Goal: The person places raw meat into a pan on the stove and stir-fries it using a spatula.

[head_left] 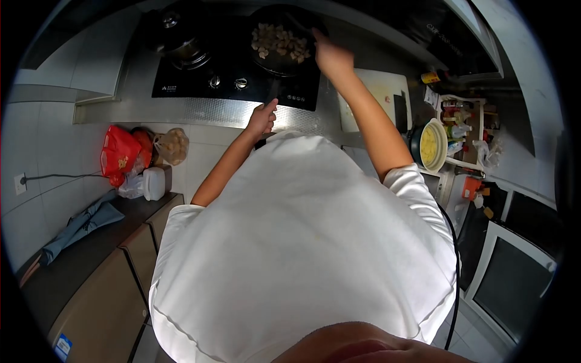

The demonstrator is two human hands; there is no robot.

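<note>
A dark pan (275, 65) with many pale chunks of food (279, 42) in it sits on the right side of the black gas stove (181, 85). My left hand (262, 118) is closed round the pan's handle (275, 91), which points toward my body. At the pan's right edge, my right hand (333, 55) is closed on the end of a dark utensil (298, 23) that reaches over the food; the hand is slightly blurred. The utensil's far end is hard to make out.
A lidded pot (181, 45) stands on the left burner. Right of the stove lie a white cutting board (375, 91) with a dark-handled item and a white basket (433, 145) of yellow pieces. Bottles (457, 115) fill a rack. Bags (124, 151) sit at left.
</note>
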